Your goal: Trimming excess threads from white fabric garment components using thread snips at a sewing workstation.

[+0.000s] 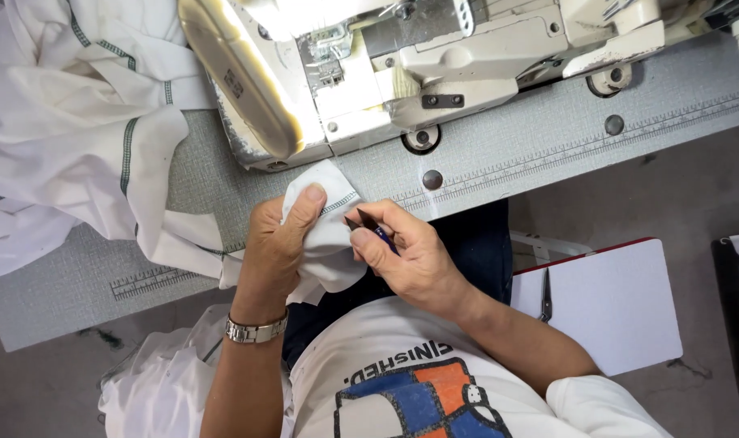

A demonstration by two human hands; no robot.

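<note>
My left hand (276, 247) grips a folded corner of white fabric (329, 231) with green stitching along its edge, thumb pressed on top. My right hand (406, 251) holds a small dark thread snipper (365, 223), its pointed blades touching the fabric's stitched edge. Both hands are at the front edge of the sewing table (499, 162), just below the cream sewing machine (369, 73). A metal watch sits on my left wrist.
A large heap of white fabric with green seams (69, 122) lies on the table's left and hangs down to my lap. A white board with a red edge (612, 300) stands at right with scissors (545, 296) on it. Ruler markings run along the table edge.
</note>
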